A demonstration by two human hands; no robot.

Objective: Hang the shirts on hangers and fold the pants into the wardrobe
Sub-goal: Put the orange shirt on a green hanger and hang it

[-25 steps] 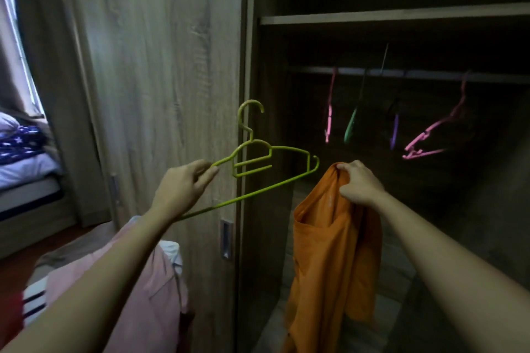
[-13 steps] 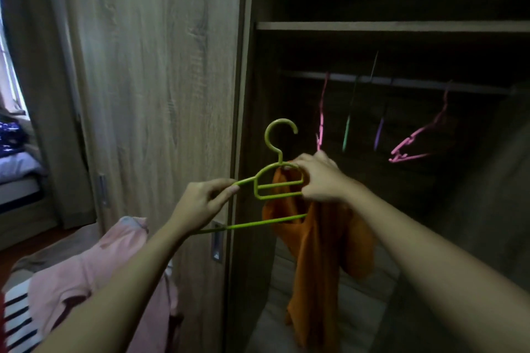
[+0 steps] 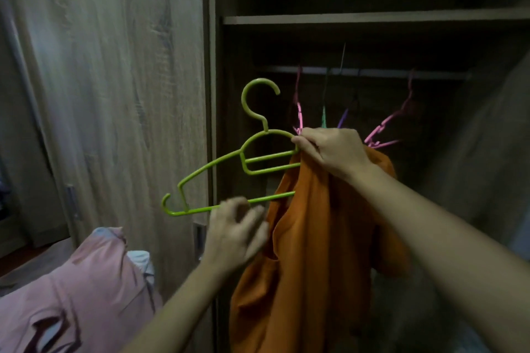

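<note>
Where the shirt hangs: the orange cloth shirt (image 3: pixel 315 252) drops straight down from your right hand (image 3: pixel 332 152), bunched at the top, in the mouth of the open wardrobe.
Right hand: it pinches the right shoulder of the lime-green plastic hanger (image 3: pixel 212 166) together with the gathered top of the shirt; hanger and cloth are clamped in one grip.
Left hand: your left hand (image 3: pixel 235 232) sits lower, fingers loosely curled at the hanger's bottom bar and just beside the shirt's edge. It is blurred, so you cannot tell whether it grips the bar or only brushes it.
Hanger axis: hook up, with the long axis tilted, its left end low and bare and its right end high and buried in cloth.
Relation that matters: the bare arm points away from the shirt, towards your left. The shirt's open edge lies just right of your left hand, which makes it the nearer hand for drawing the cloth across, by my reading.
Step in hand: only one shoulder looks dressed, so the shirt is not yet hung.
Edges: the wooden wardrobe door (image 3: pixel 114 94) and its frame stand close behind the bare end.
Room: the dark metal rail (image 3: pixel 372 73) runs above and behind, and a pink plastic hanger (image 3: pixel 384 126) hangs just past your right hand. Open rail shows between the hangers.
Waiting: a pale pink garment (image 3: pixel 86 281) lies low at your left.
</note>
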